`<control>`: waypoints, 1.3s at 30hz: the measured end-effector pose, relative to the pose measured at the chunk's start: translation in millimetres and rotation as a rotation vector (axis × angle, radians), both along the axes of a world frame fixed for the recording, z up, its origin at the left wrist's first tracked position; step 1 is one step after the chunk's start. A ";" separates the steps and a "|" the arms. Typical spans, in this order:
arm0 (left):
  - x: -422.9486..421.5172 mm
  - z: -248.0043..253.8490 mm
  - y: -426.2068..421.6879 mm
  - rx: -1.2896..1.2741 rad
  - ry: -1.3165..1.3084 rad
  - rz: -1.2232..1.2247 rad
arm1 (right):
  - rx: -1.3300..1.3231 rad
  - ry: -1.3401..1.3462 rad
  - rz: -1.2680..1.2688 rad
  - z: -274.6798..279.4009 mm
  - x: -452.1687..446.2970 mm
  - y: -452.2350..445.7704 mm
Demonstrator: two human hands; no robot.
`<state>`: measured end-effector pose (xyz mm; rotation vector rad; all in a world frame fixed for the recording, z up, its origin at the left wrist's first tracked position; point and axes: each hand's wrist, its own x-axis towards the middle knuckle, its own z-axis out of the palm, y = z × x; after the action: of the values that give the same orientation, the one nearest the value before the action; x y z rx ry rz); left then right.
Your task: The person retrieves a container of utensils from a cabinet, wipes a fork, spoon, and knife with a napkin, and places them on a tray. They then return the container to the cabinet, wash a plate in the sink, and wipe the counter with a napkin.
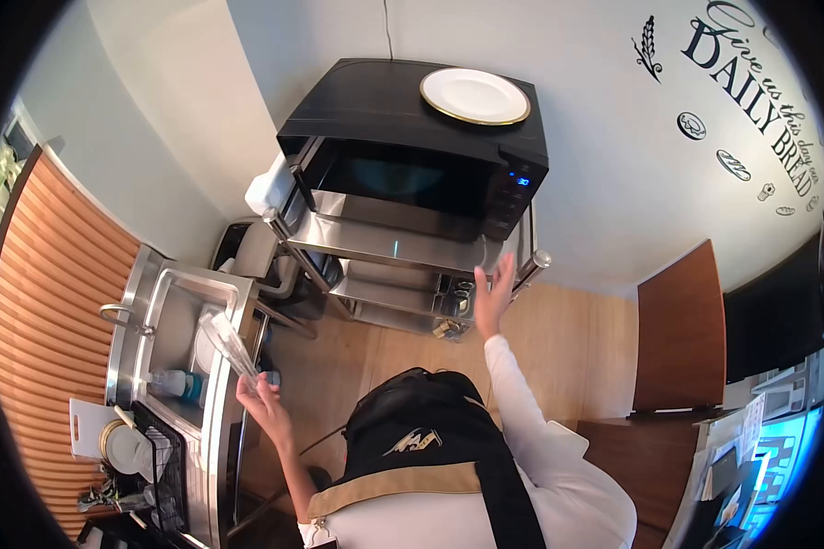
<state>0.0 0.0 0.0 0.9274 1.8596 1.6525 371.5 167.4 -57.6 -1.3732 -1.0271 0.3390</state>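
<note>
Beyond the fingertips of our left hand, in the head view, a clear narrow item points up and away, toward the sink. We have fingers and thumb closed around its near end only, probably so that the rest of its length stays clear of the hand; its far end shows against the sink, though we cannot tell how high above it. Right of that grip, and well apart from it, our right hand has its fingers spread and holds nothing; it hangs before the metal rack, perhaps simply for balance. Ahead of both hands, the microwave sits on the metal rack, which presumably keeps its front within reach, and a gold-rimmed white plate lies on top of it, likely because that surface is flat. As for looks, the item in our left hand is see-through and shiny, with pale streaks along its sides; it seems to be thin plastic, but we cannot make out its exact shape.
</note>
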 end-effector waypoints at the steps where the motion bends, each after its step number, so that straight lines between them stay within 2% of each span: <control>1: 4.7 2.4 1.1 0.006 0.035 -0.009 | 0.048 0.013 0.023 -5.2 -7.6 -12.4; 2: 9.1 4.4 1.2 0.010 0.071 -0.015 | 0.093 0.026 0.048 -11.4 -12.8 -24.2; 5: 11.6 -0.5 5.7 0.029 0.049 -0.028 | -0.049 -0.065 0.217 -31.8 -11.8 -55.1; 7: 7.9 -0.3 25.3 0.119 0.263 -0.083 | -0.096 0.202 0.203 -29.2 -12.3 -65.1; 8: 14.1 18.3 39.6 0.120 0.344 -0.134 | -0.119 0.331 0.195 -22.6 -10.7 -68.2; 14: 87.8 148.2 164.0 0.409 0.623 -0.409 | -0.062 0.457 0.028 -2.3 16.6 -76.8; 17: 140.9 190.4 242.8 0.549 0.791 -0.558 | -0.062 0.411 0.019 -1.1 34.1 -83.8; 21: 209.6 196.8 341.2 0.420 0.972 -0.604 | -0.063 0.170 0.083 -6.5 60.5 -88.8; 23: 226.5 195.7 364.3 0.307 1.021 -0.648 | -0.058 0.004 0.164 -21.1 81.6 -81.4; 26: 240.9 197.7 382.9 0.143 1.044 -0.710 | 0.012 -0.321 0.399 22.6 95.4 -70.4; 29: 246.0 189.2 387.7 0.126 0.994 -0.728 | -0.237 -0.502 0.723 44.7 107.3 -59.2; 31: 245.1 191.9 365.1 0.224 1.004 -0.624 | -0.598 -0.717 1.112 49.4 132.6 -50.1; 32: 240.8 198.7 343.8 0.283 0.994 -0.582 | -0.794 -1.080 1.325 25.5 152.3 -43.0; 33: 233.0 197.7 323.4 0.463 0.944 -0.530 | -0.912 -1.138 1.481 15.1 175.9 -43.4; 34: 223.1 202.4 287.5 0.493 0.871 -0.523 | -1.099 -0.946 1.691 13.7 195.8 -37.9; 35: 209.8 202.9 247.0 0.423 0.809 -0.533 | -0.972 -0.852 1.882 -0.6 216.0 -34.3; 36: 196.0 199.6 200.4 0.248 0.737 -0.533 | -1.033 -0.796 1.984 -5.7 224.9 -22.7; 37: 179.8 188.6 160.3 0.084 0.671 -0.446 | -1.093 -0.835 1.998 -7.9 221.9 -6.5; 38: 161.0 155.2 121.7 0.001 0.557 -0.289 | -1.140 -0.853 2.010 -9.6 214.8 8.0; 39: 145.8 120.3 74.8 -0.171 0.588 -0.085 | -1.171 -0.910 2.018 -12.0 205.0 24.1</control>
<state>145.8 74.8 120.3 1.5073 2.2457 1.2224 576.5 191.5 -69.6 -0.7319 -3.0774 2.1533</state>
